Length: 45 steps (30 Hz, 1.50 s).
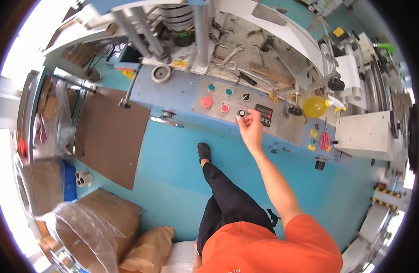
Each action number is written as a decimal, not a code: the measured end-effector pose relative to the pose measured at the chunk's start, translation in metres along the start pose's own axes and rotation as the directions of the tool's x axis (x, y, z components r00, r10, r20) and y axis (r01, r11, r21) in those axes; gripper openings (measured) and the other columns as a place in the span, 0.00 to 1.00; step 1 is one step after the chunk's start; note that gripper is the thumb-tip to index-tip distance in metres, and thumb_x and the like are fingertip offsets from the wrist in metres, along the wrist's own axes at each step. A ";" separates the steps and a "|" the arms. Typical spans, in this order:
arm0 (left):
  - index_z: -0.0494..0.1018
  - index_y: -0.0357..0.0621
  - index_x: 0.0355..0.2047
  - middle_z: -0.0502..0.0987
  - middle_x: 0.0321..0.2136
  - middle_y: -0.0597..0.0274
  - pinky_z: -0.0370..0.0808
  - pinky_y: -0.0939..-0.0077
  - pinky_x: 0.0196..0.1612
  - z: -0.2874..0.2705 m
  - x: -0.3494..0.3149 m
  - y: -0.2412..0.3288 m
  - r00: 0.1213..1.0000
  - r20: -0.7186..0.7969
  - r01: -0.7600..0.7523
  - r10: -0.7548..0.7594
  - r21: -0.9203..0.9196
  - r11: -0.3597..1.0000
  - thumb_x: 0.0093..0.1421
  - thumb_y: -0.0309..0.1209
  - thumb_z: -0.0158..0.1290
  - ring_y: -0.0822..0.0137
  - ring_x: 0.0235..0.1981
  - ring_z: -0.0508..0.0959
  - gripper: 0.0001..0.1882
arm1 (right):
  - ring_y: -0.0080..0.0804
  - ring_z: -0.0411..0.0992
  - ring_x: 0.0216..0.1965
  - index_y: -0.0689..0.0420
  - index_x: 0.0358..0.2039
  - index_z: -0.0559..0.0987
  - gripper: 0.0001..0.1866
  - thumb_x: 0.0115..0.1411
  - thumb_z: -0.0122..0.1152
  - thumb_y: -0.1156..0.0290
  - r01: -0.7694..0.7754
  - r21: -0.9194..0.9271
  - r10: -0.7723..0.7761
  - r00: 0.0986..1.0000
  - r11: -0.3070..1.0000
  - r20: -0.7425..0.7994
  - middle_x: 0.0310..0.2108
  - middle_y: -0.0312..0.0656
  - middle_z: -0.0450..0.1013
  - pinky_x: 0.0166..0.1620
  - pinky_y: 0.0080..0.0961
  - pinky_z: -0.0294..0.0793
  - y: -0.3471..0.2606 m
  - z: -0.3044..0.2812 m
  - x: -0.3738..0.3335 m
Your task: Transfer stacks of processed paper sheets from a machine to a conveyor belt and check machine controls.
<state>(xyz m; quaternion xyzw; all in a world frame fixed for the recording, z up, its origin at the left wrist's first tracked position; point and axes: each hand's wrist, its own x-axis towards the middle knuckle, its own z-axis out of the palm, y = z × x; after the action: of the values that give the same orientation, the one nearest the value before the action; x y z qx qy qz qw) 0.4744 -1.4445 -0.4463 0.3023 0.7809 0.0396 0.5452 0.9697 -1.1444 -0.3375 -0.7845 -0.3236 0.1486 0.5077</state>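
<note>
My right hand (252, 128) reaches to the control panel (209, 112) on the front of a blue machine. Its thumb and fingers are closed at a black rotary knob (241, 113). Just right of the hand is a small dark digital counter (265, 114) with red buttons. Left of the knob sit a red push button (224, 108) and a larger red button (206, 102). Behind them are green buttons (229, 92) and a black selector switch (246, 97). Of my left arm only a sliver shows at the lower edge; that hand is hidden beside my body.
Wrenches (252, 73) lie on the machine top, under a white paper web (291, 32). A yellow spray bottle (314, 107) and red-handled scissors (325, 140) are at the right. A brown mat (110, 136) and cardboard box (110, 211) are on the left floor.
</note>
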 end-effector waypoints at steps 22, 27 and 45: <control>0.76 0.35 0.42 0.80 0.35 0.54 0.72 0.71 0.45 -0.089 0.105 0.217 0.995 0.102 -0.059 0.017 0.421 0.905 0.66 0.48 0.48 0.68 0.38 0.76 0.24 | 0.13 0.67 0.20 0.59 0.51 0.68 0.25 0.55 0.69 0.75 -0.167 0.230 0.187 0.980 0.959 -0.067 0.27 0.35 0.71 0.24 0.12 0.66 -0.018 -0.004 -0.004; 0.69 0.37 0.55 0.75 0.50 0.50 0.70 0.68 0.53 -0.057 0.078 0.283 0.959 0.149 0.144 -0.241 0.473 0.869 0.67 0.55 0.42 0.61 0.52 0.73 0.33 | 0.26 0.72 0.33 0.63 0.50 0.70 0.23 0.56 0.67 0.74 0.009 -0.157 -0.068 0.924 0.988 -0.375 0.39 0.45 0.72 0.34 0.22 0.71 -0.019 -0.065 0.017; 0.53 0.46 0.63 0.67 0.56 0.44 0.66 0.52 0.58 -0.010 0.119 0.250 0.872 -0.128 0.388 -0.473 0.770 0.507 0.42 0.72 0.56 0.49 0.58 0.69 0.58 | 0.54 0.75 0.33 0.65 0.39 0.73 0.24 0.59 0.61 0.54 -0.286 -0.738 -0.055 0.915 0.611 -0.400 0.30 0.57 0.75 0.39 0.41 0.72 0.037 -0.130 0.087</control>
<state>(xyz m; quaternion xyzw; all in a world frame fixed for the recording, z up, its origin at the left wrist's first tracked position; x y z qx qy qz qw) 0.5461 -1.1773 -0.4430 0.3046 0.7419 -0.4516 0.3909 1.1212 -1.1882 -0.3052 -0.9590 -0.1971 -0.1309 0.1561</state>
